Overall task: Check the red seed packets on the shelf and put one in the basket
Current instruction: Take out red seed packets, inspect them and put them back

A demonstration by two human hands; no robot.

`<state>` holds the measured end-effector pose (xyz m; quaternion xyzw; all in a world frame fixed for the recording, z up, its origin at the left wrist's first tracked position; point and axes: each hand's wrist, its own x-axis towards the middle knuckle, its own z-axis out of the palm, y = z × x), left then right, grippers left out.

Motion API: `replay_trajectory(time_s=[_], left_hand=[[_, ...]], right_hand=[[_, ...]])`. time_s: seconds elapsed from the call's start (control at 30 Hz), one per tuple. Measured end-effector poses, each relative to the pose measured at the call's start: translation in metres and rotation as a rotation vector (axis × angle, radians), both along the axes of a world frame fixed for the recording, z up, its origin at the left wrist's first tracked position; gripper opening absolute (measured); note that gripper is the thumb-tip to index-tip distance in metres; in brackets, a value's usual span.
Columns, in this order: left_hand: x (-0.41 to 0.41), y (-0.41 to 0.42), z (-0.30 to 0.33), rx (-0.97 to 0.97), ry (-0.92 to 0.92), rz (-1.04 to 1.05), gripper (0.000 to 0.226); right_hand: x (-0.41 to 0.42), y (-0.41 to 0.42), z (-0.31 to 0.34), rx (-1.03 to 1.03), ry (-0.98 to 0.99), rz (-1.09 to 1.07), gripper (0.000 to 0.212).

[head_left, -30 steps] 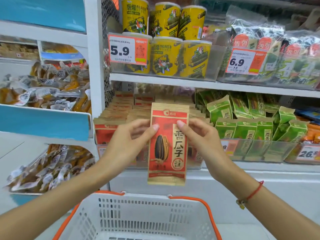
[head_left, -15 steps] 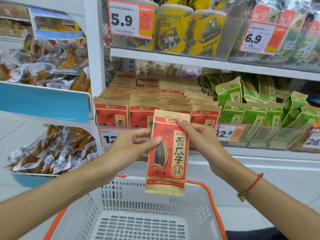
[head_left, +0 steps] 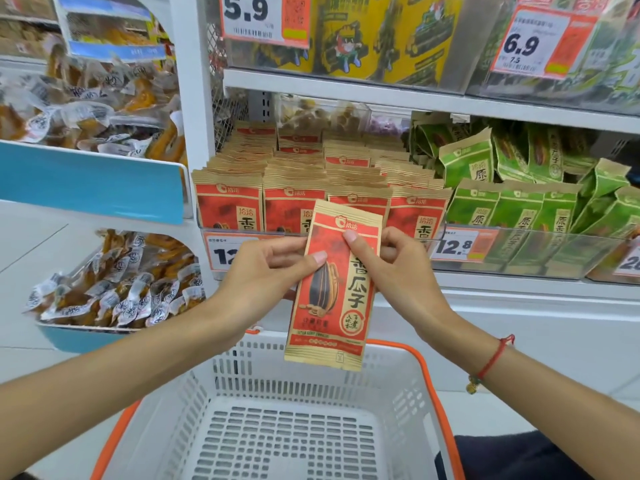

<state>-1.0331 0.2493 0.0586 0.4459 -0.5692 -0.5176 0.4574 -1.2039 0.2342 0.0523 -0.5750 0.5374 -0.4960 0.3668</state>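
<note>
Red, tan-edged seed packet point(head_left: 334, 289), black seed print

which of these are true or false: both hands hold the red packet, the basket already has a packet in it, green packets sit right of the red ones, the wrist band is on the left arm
1. Both hands hold the red packet: true; the left hand and right hand pinch its upper part.
2. The basket already has a packet in it: false; it shows none.
3. Green packets sit right of the red packets on the shelf: true.
4. The red wrist band is on the left arm: false; right arm.
</note>
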Motion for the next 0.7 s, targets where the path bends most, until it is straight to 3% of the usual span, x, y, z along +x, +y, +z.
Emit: replay_trajectory(time_s=[0.13,0.27,0.53,0.7], left_hand=[[0.003,-0.001,0.002,-0.053,0.049,0.054,0.024],[0.004,-0.002,0.001,-0.078,0.068,0.084,0.024],[0.002,-0.002,-0.002,-0.024,0.119,0.098,0.014],[0.0,-0.003,0.0,-0.014,0.14,0.095,0.014]], right_hand=[[-0.002,0.0,0.0,0.024,0.069,0.164,0.041],[-0.009,-0.004,0.007,0.043,0.115,0.289,0.041],[-0.022,-0.001,0.012,0.129,0.259,0.482,0.095],[-0.024,0.0,0.017,0.118,0.274,0.499,0.101]])
